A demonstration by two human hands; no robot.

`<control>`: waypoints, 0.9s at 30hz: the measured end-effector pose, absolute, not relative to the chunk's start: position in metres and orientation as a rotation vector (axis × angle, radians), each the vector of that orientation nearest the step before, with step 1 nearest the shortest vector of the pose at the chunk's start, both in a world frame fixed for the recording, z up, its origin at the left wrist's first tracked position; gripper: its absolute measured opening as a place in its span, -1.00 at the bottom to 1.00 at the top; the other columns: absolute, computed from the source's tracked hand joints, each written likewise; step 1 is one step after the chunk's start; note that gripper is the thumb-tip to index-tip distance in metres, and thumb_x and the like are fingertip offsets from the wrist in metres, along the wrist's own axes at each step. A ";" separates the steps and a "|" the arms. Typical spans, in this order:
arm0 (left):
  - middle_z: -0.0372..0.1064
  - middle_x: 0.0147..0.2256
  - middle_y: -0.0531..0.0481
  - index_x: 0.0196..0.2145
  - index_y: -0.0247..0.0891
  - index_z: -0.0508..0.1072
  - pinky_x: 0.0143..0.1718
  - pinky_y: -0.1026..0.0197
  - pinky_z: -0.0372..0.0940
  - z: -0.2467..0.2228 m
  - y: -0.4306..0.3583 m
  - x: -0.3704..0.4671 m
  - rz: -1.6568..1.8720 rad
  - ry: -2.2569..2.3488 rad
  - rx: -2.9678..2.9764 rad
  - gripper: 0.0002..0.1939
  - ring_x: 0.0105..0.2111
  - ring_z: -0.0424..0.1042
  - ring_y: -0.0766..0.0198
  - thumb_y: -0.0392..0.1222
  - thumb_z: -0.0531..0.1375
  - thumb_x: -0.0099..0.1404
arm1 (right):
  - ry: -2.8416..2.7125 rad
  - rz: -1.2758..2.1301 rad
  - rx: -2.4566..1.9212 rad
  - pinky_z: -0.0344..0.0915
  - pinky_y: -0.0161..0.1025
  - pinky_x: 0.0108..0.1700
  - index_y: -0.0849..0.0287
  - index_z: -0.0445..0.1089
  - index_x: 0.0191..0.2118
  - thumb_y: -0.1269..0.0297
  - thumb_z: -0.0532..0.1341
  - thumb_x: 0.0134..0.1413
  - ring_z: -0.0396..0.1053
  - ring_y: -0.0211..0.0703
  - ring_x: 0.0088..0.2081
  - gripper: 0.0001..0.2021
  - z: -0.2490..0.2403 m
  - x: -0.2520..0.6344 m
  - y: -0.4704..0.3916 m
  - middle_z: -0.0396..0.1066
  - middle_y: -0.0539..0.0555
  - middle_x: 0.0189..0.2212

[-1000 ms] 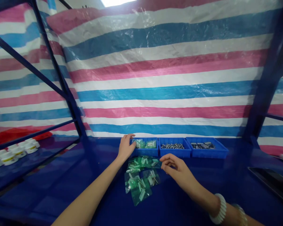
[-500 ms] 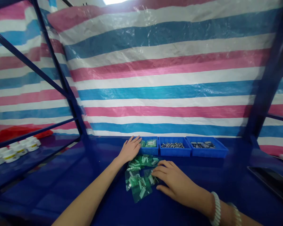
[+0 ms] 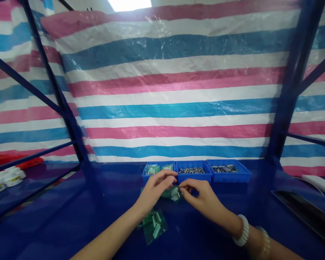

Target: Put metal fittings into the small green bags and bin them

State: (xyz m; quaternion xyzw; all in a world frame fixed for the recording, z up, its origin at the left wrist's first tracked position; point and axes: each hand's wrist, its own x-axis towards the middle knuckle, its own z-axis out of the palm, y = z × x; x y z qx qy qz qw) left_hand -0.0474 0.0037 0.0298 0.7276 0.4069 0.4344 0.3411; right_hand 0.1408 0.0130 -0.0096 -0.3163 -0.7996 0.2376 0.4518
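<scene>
Packet (image 3: 174, 194) at right grip (image 3: 204, 196)

We saw the left hand (image 3: 155, 188) hide part of the blurred green packets (image 3: 174, 194), and we could not tell whether the right hand (image 3: 202, 195) pinched one. The metal pieces (image 3: 191, 170) in the middle bin (image 3: 195, 177) were too small for us to identify. We lost the white jars (image 3: 12, 179) past the left edge, the dark flat device (image 3: 304, 211) past the right.
</scene>
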 end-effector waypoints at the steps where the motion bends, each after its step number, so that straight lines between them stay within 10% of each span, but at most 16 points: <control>1: 0.44 -0.31 -0.03 -0.14 -0.23 0.47 -0.28 0.20 0.32 0.029 0.001 -0.046 1.100 1.035 1.819 -0.71 -0.32 0.42 0.24 -0.03 0.17 0.26 | -1.884 0.694 -0.793 0.28 -0.26 -0.34 0.21 0.47 -0.30 0.33 0.13 0.14 0.39 -0.19 -0.42 -0.83 -0.009 0.141 0.015 0.49 0.07 -0.43; 15: 0.35 -0.43 0.06 -0.39 -0.27 0.36 -0.40 0.25 0.32 0.015 -0.003 -0.040 1.073 0.974 1.318 -0.72 -0.47 0.35 0.36 -0.12 0.36 0.04 | -1.294 1.535 -0.727 0.15 -0.35 -0.46 0.25 0.49 -0.37 0.18 0.35 -0.10 0.24 -0.33 -0.52 -0.78 -0.007 0.140 0.022 0.34 -0.03 -0.57; 27: 0.29 -0.41 0.11 -0.38 -0.23 0.30 -0.37 0.16 0.40 0.013 -0.001 -0.039 1.240 1.026 1.494 -0.75 -0.50 0.39 0.35 -0.14 0.31 0.09 | -1.408 1.368 -0.760 0.26 -0.32 -0.42 0.19 0.52 -0.24 0.26 0.41 -0.17 0.36 -0.28 -0.46 -0.72 -0.015 0.144 0.029 0.49 0.02 -0.44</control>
